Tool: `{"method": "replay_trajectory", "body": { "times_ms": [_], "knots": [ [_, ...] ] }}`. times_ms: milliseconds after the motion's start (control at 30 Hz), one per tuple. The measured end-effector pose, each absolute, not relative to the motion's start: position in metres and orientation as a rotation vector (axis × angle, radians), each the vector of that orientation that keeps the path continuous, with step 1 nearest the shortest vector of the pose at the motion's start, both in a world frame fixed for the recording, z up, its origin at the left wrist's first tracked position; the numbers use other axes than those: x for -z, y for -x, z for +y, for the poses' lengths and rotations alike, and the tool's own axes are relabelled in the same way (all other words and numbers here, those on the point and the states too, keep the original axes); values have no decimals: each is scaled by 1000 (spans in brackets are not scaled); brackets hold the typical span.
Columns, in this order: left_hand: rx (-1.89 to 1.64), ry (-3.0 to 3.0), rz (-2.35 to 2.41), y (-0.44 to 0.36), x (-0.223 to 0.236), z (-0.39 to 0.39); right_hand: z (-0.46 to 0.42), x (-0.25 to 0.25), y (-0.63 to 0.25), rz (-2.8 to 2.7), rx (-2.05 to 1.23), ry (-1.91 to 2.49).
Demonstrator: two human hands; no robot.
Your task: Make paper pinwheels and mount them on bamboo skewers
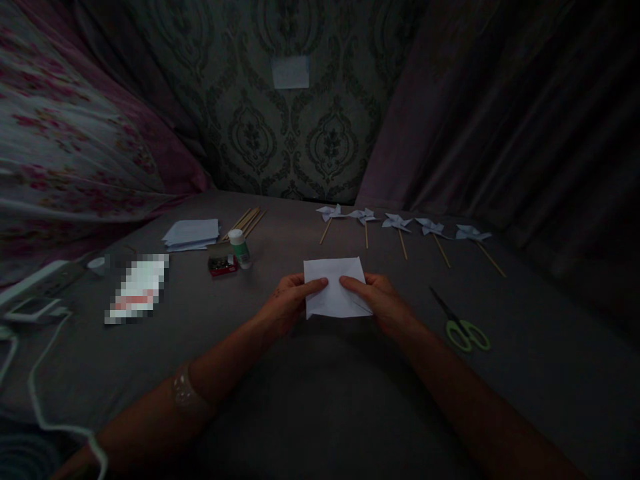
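Two hands, left point(293, 297) and right point(383, 297), pinch paper point(334, 303) between thumbs and fingers. Scissors point(463, 330) lie to the right.

Home room, seemingly: floral fabric point(85, 133), damask-patterned wall point(310, 127), long curtains point(480, 113) (rather dim).

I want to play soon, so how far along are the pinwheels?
Five pinwheels look done, lying in a row. The left hand and right hand hold a sheet, not yet a pinwheel. The paper stack and loose sticks seem left to use.
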State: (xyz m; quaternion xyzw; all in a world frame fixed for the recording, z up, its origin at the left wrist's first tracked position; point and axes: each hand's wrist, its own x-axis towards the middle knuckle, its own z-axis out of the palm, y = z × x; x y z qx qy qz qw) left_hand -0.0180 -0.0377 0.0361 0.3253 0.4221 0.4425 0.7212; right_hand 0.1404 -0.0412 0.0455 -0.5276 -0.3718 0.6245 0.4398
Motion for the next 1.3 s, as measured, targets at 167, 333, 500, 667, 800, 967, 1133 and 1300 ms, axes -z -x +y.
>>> {"method": "replay_trajectory", "body": {
  "times_ms": [167,333,500,667,800,967,1133,1300],
  "knots": [
    [-977,-742,1001,19,-24,-34,-39,-33,-138,-924,-1605,1305],
    [-974,-815,1077,22,-17,-30,-36,-20,-138,-963,-1576,1372],
    [-911,-928,1122,28,-21,-24,-31,-10,-141,-1109,-1438,1428],
    [-1182,-1294,1564,57,-30,-7,-25,9,-154,-1371,-942,1595],
    [-1607,-1247,1984,92,-29,11,-28,20,-165,-1587,-662,1772],
    [-1826,-1262,2315,115,-17,25,-33,22,-167,-1780,-300,1841],
    [-1518,-1520,2424,124,-11,29,-34,22,-165,-1824,-135,1853],
    [-1417,-1684,2370,118,-17,22,-36,15,-161,-1789,-65,1791]
  ]
}}
